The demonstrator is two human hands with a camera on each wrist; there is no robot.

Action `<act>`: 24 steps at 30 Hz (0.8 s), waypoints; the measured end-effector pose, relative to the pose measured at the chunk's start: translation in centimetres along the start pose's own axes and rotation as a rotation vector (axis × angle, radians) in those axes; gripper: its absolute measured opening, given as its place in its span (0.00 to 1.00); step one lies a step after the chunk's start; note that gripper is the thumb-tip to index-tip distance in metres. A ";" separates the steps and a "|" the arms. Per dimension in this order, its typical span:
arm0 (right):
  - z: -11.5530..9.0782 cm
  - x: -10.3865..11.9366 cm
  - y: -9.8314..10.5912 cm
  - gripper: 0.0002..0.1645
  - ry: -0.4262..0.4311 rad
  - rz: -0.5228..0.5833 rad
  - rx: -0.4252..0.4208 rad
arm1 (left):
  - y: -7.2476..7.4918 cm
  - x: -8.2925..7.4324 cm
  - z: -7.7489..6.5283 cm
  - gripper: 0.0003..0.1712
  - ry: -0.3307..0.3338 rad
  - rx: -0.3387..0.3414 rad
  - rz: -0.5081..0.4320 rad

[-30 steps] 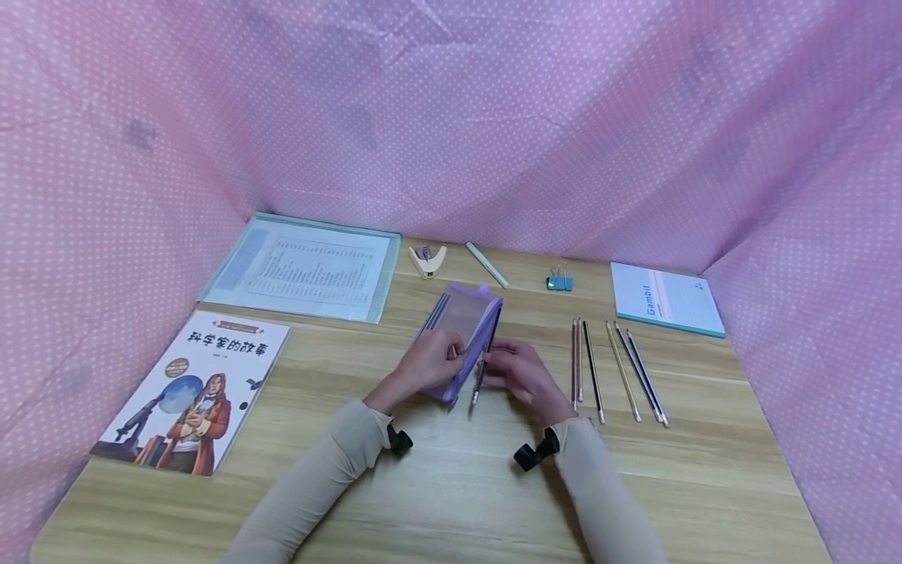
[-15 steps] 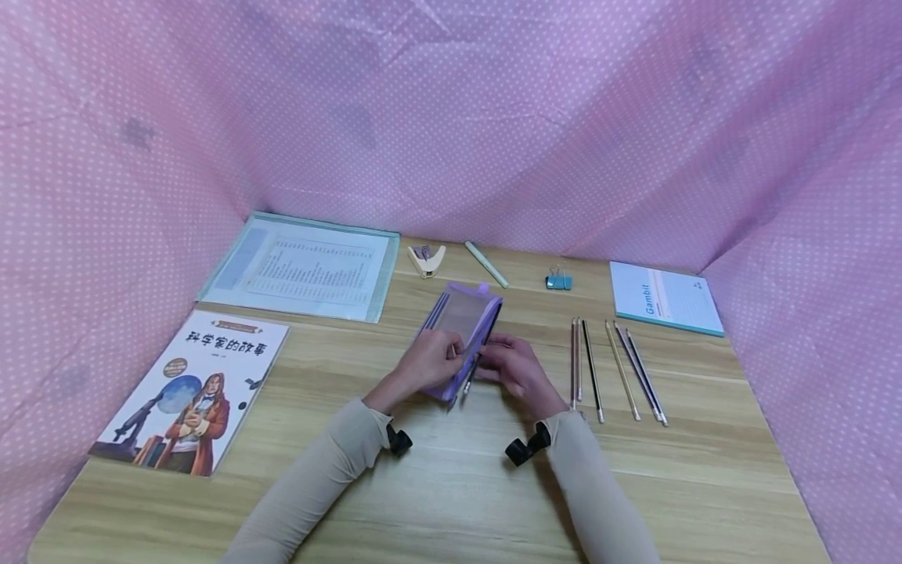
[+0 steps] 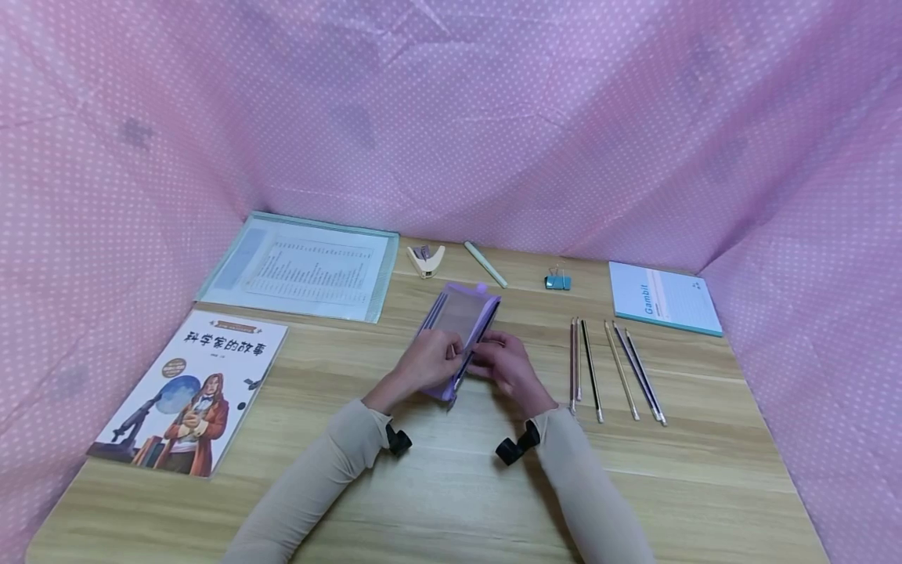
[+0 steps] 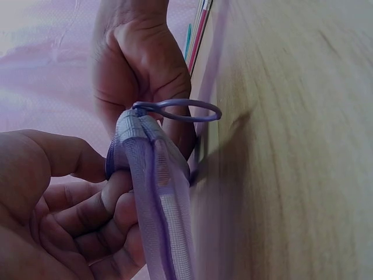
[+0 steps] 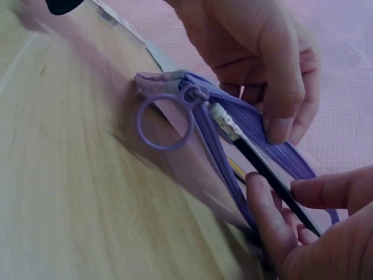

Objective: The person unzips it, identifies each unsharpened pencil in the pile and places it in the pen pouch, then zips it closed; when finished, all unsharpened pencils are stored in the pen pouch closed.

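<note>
A purple mesh zip pencil pouch (image 3: 460,307) lies tilted at the table's middle, its zip side facing right. My left hand (image 3: 431,362) pinches the zip edge between thumb and fingers. In the right wrist view, a black pencil (image 5: 259,163) with a white eraser lies within the parted zip, held by the thumb and fingers of my right hand (image 3: 509,366). The eraser end sits right by the zip's end, where a purple pull ring (image 5: 140,129) hangs. Dark pencils show through the mesh along the pouch's left side. A yellow strip (image 5: 237,169) shows inside the opening.
Several pencils (image 3: 592,372) lie to the right. Behind are a stapler-like cream tool (image 3: 426,262), a pale green pen-like stick (image 3: 486,265), a teal binder clip (image 3: 557,282) and a notebook (image 3: 665,298). Leftward lie a document folder (image 3: 299,266) and a book (image 3: 193,392).
My right hand has moved left toward the pouch, bringing the black pencil from beside the zip into its opening. The left hand keeps its hold on the pouch in place.
</note>
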State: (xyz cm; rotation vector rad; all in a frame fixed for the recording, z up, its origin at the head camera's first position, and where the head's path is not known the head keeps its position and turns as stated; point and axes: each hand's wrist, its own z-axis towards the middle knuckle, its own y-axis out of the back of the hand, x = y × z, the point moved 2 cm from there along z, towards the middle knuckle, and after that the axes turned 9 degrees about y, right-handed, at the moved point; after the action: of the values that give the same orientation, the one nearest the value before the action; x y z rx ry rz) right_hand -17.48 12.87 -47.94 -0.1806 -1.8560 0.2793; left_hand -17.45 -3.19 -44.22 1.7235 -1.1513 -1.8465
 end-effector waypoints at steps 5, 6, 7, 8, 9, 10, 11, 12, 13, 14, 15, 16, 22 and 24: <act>0.1 0.0 -0.4 0.25 0.013 -0.020 -0.015 | 0.1 0.0 0.0 0.02 -0.010 -0.004 0.010; 0.0 0.1 -0.5 0.25 0.011 -0.025 -0.017 | 0.1 0.0 0.0 0.02 -0.011 -0.004 0.010; 0.0 0.2 -0.5 0.25 0.006 -0.028 -0.017 | 0.1 0.0 0.0 0.02 -0.014 -0.005 0.011; 0.0 0.2 -0.6 0.25 0.000 -0.033 -0.018 | 0.1 0.1 0.0 0.02 -0.014 -0.005 0.008; 0.0 0.3 -0.6 0.25 -0.006 -0.040 -0.020 | 0.1 0.0 0.0 0.02 -0.017 -0.005 0.006; -0.1 0.4 -0.6 0.25 -0.014 -0.044 -0.025 | 0.1 0.0 0.0 0.02 -0.018 -0.005 0.004; -0.1 0.5 -0.7 0.25 -0.024 -0.046 -0.034 | 0.1 0.0 0.0 0.02 -0.019 -0.005 0.000; -0.2 0.6 -0.7 0.25 -0.032 -0.050 -0.040 | 0.1 0.0 0.0 0.02 -0.018 -0.005 -0.002; -0.2 0.7 -0.7 0.25 -0.040 -0.050 -0.046 | 0.1 0.0 0.0 0.02 -0.017 -0.003 -0.007; -0.3 0.7 -0.7 0.25 -0.046 -0.053 -0.051 | 0.1 0.0 0.0 0.02 -0.016 -0.001 -0.008; -0.3 0.8 -0.7 0.25 -0.051 -0.053 -0.057 | 0.2 -0.1 0.0 0.03 -0.014 0.001 -0.009; -0.4 0.9 -0.7 0.25 -0.054 -0.052 -0.055 | 0.2 -0.1 0.0 0.02 -0.010 0.003 -0.013; -1.1 1.3 -0.3 0.26 -0.043 -0.052 -0.024 | 0.1 -0.1 0.0 0.03 0.005 0.011 -0.013; -1.4 1.6 0.0 0.26 -0.036 -0.055 -0.015 | 0.1 -0.1 0.0 0.03 0.003 0.011 -0.008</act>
State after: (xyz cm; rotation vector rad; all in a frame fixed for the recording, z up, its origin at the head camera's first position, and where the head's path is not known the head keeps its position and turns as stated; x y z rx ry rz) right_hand -16.64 13.40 -46.09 -0.1347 -1.8961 0.2320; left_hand -17.46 -3.14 -44.10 1.7382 -1.1573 -1.8455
